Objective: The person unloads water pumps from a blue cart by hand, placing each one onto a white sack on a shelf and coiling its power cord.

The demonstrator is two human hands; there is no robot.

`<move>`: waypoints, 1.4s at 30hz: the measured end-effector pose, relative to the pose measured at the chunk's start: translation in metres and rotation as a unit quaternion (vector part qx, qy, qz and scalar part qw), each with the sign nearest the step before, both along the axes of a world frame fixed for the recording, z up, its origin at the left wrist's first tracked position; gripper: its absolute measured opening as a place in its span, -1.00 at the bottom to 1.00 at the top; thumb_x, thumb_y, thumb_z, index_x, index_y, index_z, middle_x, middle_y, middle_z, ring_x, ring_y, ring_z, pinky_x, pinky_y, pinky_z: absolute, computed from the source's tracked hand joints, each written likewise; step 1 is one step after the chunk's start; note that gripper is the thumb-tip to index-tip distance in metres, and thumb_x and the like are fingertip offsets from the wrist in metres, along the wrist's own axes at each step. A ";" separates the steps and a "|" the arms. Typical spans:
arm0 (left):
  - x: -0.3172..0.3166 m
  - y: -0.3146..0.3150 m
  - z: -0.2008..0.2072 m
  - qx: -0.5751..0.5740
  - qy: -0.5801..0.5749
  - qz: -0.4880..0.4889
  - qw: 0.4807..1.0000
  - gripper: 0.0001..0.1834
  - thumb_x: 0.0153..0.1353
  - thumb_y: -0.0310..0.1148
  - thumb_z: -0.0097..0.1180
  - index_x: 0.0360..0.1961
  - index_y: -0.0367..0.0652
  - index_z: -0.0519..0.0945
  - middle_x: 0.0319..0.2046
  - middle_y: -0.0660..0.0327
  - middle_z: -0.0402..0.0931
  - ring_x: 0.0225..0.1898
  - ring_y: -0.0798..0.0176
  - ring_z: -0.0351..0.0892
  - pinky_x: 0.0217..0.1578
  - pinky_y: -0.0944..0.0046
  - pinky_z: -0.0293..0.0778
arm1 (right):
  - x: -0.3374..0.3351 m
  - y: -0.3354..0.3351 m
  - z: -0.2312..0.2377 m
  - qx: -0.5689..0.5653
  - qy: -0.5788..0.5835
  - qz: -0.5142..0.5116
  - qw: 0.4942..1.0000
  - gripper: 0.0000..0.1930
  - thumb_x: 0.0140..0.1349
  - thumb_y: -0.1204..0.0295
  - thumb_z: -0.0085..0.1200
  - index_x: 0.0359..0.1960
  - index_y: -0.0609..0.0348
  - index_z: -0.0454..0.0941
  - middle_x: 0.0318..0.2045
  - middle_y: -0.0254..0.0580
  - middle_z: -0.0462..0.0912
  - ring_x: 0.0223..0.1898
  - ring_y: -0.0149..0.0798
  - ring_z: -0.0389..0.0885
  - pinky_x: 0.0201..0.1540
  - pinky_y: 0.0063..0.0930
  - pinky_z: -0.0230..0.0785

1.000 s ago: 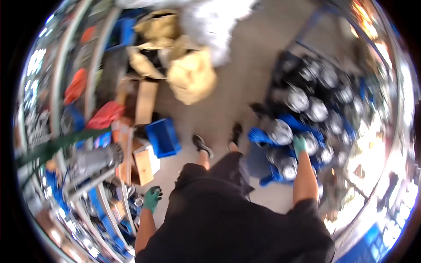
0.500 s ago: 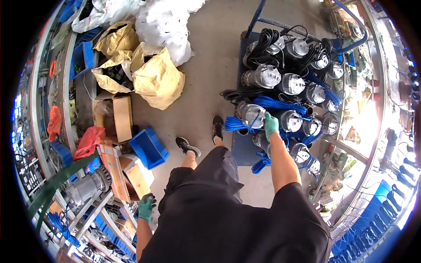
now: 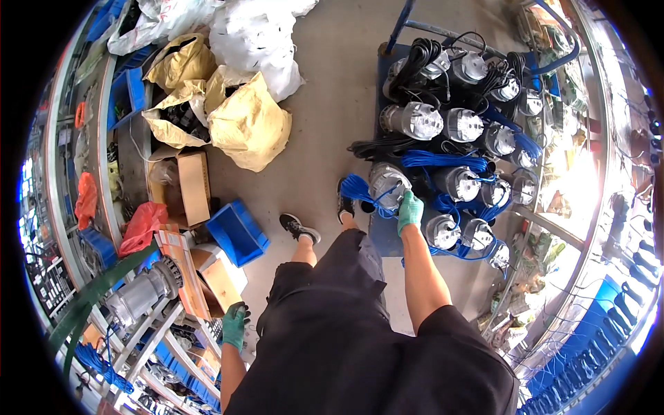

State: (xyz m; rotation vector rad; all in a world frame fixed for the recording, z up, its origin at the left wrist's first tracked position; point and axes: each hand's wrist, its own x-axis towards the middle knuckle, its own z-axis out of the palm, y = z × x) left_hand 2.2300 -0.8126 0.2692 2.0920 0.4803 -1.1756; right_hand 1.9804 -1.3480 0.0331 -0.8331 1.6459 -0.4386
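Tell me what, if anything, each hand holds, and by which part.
Right hand: a silver cylinder with blue cable, held at the near right edge of its top end; the exact grip is hidden. Left hand: nothing visible in it.

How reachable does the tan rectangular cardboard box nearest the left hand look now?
Probably yes: the green-gloved left hand appears empty and hangs beside the tan cardboard box, with nothing visible between them, though depth is hard to judge.
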 end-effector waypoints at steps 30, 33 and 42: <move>0.132 -0.207 -0.111 -0.392 0.056 -0.043 0.917 -0.30 0.31 0.01 0.18 0.33 -0.23 0.44 0.08 0.08 0.61 0.06 0.15 0.60 0.06 0.16 0.50 | 0.336 0.156 0.515 -0.024 -0.164 0.544 0.822 -0.58 0.45 0.17 -0.03 -0.59 0.04 0.30 -0.71 -0.40 0.27 -0.70 -0.44 0.25 -0.64 -0.49 0.15; 0.158 -0.190 -0.098 -0.441 0.048 0.044 0.895 -0.37 0.34 -0.05 0.17 0.31 -0.21 0.46 0.06 0.11 0.62 0.02 0.19 0.62 0.00 0.18 0.53 | 0.393 0.183 0.545 -0.057 -0.182 0.629 0.754 -0.60 0.45 0.18 -0.04 -0.53 0.15 0.43 -0.67 -0.36 0.34 -0.68 -0.38 0.32 -0.56 -0.46 0.25; 0.210 -0.095 -0.086 -0.476 0.005 0.225 0.850 -0.56 0.43 -0.23 0.11 0.26 -0.15 0.54 0.01 0.19 0.65 -0.10 0.30 0.66 -0.15 0.26 0.61 | 0.535 0.236 0.486 0.067 -0.480 0.680 0.550 -0.42 0.53 0.47 -0.10 0.53 0.27 0.10 0.18 -0.11 0.54 0.08 -0.24 0.60 0.13 -0.36 0.52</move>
